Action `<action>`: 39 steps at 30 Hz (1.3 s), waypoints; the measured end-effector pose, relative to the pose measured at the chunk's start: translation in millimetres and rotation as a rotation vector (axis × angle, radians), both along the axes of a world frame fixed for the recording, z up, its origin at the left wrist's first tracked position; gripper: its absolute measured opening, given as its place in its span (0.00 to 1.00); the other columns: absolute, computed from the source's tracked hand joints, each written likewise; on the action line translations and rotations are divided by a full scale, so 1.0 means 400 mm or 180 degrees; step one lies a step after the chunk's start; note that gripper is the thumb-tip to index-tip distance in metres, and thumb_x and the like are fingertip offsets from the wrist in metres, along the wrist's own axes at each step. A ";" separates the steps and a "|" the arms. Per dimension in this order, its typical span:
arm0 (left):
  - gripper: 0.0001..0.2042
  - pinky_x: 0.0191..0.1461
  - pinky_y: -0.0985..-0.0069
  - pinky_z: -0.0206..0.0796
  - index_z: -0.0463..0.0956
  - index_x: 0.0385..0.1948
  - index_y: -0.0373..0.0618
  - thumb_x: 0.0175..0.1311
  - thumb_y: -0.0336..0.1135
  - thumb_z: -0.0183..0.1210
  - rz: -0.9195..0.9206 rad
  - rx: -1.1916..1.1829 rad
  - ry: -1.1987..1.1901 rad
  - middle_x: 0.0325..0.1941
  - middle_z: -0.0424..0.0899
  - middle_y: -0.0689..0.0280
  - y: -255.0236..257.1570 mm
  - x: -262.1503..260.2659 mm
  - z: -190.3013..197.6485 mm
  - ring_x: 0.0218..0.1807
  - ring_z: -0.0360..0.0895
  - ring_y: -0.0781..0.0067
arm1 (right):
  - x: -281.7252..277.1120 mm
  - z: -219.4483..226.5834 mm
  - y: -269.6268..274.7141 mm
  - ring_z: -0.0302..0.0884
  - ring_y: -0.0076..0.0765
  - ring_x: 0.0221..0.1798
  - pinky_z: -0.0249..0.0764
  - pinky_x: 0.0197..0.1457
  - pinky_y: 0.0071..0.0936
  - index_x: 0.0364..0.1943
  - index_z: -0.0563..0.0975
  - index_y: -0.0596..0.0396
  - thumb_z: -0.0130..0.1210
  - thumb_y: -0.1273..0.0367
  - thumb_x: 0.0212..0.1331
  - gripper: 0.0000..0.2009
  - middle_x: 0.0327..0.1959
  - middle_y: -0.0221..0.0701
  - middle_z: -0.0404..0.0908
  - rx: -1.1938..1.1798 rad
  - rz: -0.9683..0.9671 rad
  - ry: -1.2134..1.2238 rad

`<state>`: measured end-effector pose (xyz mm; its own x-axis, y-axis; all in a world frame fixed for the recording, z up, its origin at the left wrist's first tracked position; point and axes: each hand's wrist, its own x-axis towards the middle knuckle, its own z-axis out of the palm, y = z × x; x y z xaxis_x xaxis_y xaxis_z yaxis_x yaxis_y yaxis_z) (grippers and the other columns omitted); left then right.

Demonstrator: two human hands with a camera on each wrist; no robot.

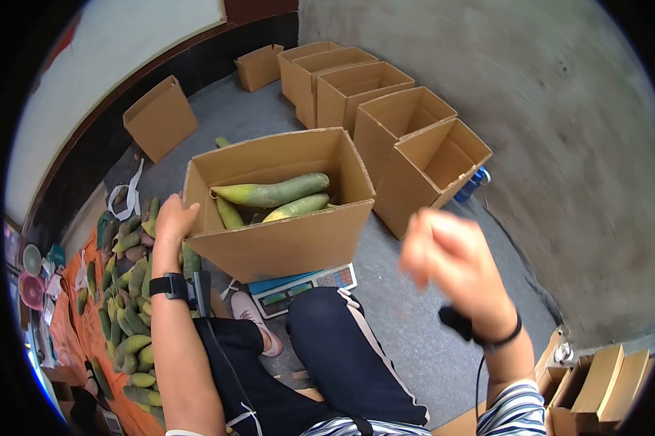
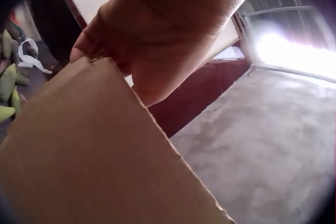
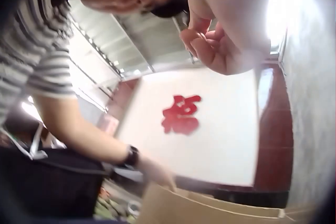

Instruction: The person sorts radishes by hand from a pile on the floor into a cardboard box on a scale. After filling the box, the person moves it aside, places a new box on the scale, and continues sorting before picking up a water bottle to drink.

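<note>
A tall cardboard box point(image 1: 276, 251) holds several green, yellow-tipped vegetables point(image 1: 280, 191) and stands on a digital scale point(image 1: 305, 289). My left hand point(image 1: 173, 221) grips the box's left edge. In the left wrist view, the left hand point(image 2: 163, 35) has its fingers at a corner of the cardboard point(image 2: 100, 140), and part of them is hidden behind it. Raised in the air to the right of the box, my right hand point(image 1: 454, 261) is blurred and touches nothing. The right wrist view shows this hand point(image 3: 226, 29) with its fingers loosely curled and nothing between them.
Several cardboard boxes point(image 1: 342, 102) stand in a row behind and to the right, with a blue object point(image 1: 471, 185) beside them. Many vegetables point(image 1: 131, 312) lie on an orange sheet point(image 1: 95, 320) at the left. Another box point(image 1: 160, 120) stands at the back left.
</note>
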<state>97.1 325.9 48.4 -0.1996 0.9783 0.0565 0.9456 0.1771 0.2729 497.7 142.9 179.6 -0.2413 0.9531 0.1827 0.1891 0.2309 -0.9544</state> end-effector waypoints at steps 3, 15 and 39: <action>0.23 0.57 0.58 0.67 0.75 0.43 0.28 0.55 0.44 0.58 0.0086 -0.0147 -0.0207 0.48 0.78 0.38 0.011 -0.023 -0.030 0.53 0.76 0.41 | 0.033 -0.078 0.221 0.70 0.25 0.22 0.67 0.27 0.28 0.25 0.76 0.58 0.51 0.53 0.66 0.22 0.17 0.30 0.73 -0.0034 -0.0647 -0.1217; 0.19 0.54 0.60 0.70 0.80 0.42 0.34 0.54 0.40 0.56 0.0041 -0.0573 -0.0516 0.45 0.82 0.43 0.008 0.000 0.002 0.49 0.79 0.45 | 0.038 -0.284 0.537 0.81 0.49 0.50 0.75 0.54 0.39 0.43 0.82 0.58 0.52 0.56 0.50 0.22 0.44 0.46 0.83 -0.1149 -0.0274 -0.3508; 0.12 0.42 0.55 0.71 0.76 0.27 0.30 0.55 0.34 0.56 -0.3489 -0.1895 -0.1673 0.29 0.80 0.41 -0.706 0.981 -0.220 0.35 0.80 0.42 | 0.815 -0.270 -0.870 0.79 0.55 0.35 0.72 0.39 0.46 0.27 0.77 0.61 0.57 0.53 0.56 0.21 0.27 0.49 0.80 -0.2509 -0.2754 -0.4315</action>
<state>489.6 43.3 -39.7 0.8257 0.4958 -0.2690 0.4839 -0.3775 0.7895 823.6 -205.1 71.5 0.7441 0.6330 -0.2135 0.6638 -0.7366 0.1294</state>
